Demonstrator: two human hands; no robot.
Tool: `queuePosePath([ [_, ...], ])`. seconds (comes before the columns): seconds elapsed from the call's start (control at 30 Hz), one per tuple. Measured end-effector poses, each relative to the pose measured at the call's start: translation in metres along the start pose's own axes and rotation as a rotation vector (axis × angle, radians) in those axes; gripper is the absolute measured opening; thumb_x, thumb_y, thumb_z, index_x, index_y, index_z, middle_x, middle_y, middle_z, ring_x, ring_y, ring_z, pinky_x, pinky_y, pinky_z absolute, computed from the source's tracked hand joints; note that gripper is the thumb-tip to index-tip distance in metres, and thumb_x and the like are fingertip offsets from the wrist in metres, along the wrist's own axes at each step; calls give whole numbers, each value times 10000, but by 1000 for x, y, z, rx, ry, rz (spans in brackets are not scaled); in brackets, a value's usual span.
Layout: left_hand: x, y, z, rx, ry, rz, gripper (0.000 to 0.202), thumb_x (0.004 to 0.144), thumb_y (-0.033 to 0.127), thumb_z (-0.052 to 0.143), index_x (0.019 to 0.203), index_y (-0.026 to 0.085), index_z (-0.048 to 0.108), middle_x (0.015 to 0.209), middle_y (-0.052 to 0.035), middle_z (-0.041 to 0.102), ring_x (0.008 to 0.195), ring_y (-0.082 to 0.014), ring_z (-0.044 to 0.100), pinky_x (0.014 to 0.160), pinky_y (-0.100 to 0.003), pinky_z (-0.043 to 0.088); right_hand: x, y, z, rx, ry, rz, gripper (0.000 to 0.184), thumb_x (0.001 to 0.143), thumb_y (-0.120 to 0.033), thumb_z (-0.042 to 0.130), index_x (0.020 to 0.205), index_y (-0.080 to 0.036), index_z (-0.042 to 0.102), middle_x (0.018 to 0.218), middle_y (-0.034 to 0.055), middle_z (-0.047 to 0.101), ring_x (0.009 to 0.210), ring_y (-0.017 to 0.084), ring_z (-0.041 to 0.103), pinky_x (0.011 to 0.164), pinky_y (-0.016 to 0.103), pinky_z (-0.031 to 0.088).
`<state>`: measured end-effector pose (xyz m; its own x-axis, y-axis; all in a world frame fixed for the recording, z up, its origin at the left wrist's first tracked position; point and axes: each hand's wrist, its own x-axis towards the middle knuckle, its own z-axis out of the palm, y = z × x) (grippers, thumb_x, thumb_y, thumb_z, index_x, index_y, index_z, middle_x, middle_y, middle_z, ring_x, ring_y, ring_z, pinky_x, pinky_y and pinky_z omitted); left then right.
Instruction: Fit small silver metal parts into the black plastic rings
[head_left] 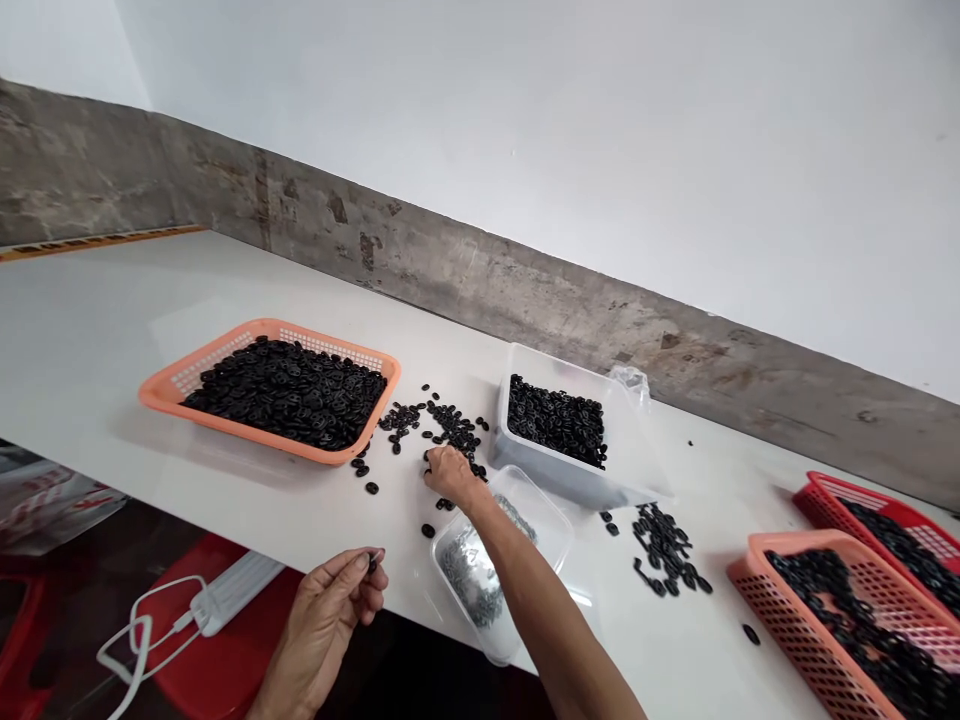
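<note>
My left hand (334,615) is at the table's front edge, thumb and fingers pinched on a small black plastic piece (373,563). Farther forward, my right hand (451,474) reaches down to a loose pile of small black oval pieces (456,428). Its fingers are bent together at the near side of the pile, and whatever is between them is hidden. Under my right forearm lies a clear plastic container (517,640) with many small metallic-looking bits in it, partly covered by the arm.
An orange basket (270,437) heaped with black oval pieces stands left. A translucent bin (555,472) of small black parts is behind the right forearm. Linked black pieces (664,545) lie right, near another orange basket (780,600) and a red basket (817,497). A red stool (225,640) holds a white power strip (236,592).
</note>
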<state>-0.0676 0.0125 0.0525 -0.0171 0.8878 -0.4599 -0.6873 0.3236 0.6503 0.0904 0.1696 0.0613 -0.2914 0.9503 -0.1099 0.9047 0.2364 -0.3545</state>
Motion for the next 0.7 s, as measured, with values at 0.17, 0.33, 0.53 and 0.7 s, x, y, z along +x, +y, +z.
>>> queuePosePath([
  [0.17,-4,-3,0,-23,-29,-37,254,604,308,831,745,111,752,591,-54,693,499,-102,570,458,-188,395,1,-12,-10,192,-99,-67,184,921,-257,569,1046,-127,603,963,51,647,796,169,646,702,342,550],
  [0.33,-12,-4,1,-55,-9,-78,251,581,301,852,731,125,754,607,-54,704,494,-99,566,442,-178,394,-58,-16,-31,574,-160,-176,196,890,-198,549,1056,-122,620,615,-30,595,591,135,664,563,237,532],
  [0.53,-33,-12,20,-14,-119,-185,239,600,319,840,729,136,757,592,-41,689,460,-87,536,414,-173,370,-160,-9,-20,1143,-28,-141,321,783,-350,687,1033,-153,648,684,-16,566,586,135,651,530,220,473],
  [0.7,-51,-17,37,114,-188,-233,260,613,370,819,714,141,750,544,-34,668,412,-95,532,380,-174,333,-201,-4,-6,1398,93,-109,273,740,-233,755,1001,-174,701,660,-5,608,540,87,568,524,193,419],
])
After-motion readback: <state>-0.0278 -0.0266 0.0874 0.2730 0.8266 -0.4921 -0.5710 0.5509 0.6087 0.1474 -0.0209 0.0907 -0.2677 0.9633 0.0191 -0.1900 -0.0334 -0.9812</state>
